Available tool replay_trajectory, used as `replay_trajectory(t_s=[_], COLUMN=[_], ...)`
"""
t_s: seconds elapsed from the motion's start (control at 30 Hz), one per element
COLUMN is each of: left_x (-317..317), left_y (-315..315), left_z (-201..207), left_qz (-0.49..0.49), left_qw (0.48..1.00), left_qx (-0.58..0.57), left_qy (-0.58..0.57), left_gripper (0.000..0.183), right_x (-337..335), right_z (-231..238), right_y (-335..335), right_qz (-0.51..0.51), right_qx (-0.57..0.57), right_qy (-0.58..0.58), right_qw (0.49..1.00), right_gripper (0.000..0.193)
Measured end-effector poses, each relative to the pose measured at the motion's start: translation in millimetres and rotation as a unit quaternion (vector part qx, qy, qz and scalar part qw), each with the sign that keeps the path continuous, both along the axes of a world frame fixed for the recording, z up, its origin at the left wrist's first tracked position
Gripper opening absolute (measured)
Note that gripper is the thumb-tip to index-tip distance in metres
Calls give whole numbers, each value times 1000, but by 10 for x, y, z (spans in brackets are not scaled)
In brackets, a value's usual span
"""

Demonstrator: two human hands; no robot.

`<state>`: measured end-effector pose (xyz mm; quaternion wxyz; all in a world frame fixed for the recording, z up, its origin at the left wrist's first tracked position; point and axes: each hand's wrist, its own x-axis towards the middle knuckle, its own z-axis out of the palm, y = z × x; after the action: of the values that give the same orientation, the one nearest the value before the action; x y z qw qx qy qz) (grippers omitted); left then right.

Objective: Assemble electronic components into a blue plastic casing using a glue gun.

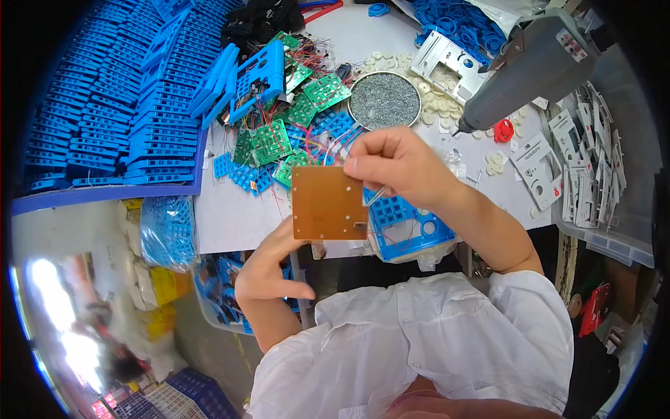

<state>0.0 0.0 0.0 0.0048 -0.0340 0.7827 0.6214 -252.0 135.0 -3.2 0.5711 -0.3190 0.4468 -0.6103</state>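
A square brown circuit board is pinched at its upper right corner between the thumb and fingers of my right hand. Its plain brown face, with small holes near the edges, is toward me. A slim silver tool that looks like tweezers sticks out below the same hand. My left hand is at the board's lower left, thumb stretched out, the other fingers partly behind the board. On the table behind the board lies a blue plastic housing with square openings and a round hole, a thin wire across it.
Green circuit boards with wires lie in a heap beyond my hands. A round dish of small metal screws stands behind. A grey electric screwdriver hangs at the right. Blue housings are stacked left; white panels fill a bin right.
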Motion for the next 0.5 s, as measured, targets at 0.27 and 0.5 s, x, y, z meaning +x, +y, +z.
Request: replay_trajectory(t_s=[0.27, 0.5], left_x=[-141, -184], left_y=[312, 412], left_z=[-283, -489], left_qz=[204, 300], left_qw=[931, 861], left_qx=[294, 378], left_qy=[78, 160], left_gripper=[29, 36], right_x=[-17, -133], right_z=[66, -359], right_y=[26, 223], right_qz=[67, 52], right_qx=[-13, -15], right_qy=[-29, 40], right_qw=[997, 998], right_gripper=[19, 24])
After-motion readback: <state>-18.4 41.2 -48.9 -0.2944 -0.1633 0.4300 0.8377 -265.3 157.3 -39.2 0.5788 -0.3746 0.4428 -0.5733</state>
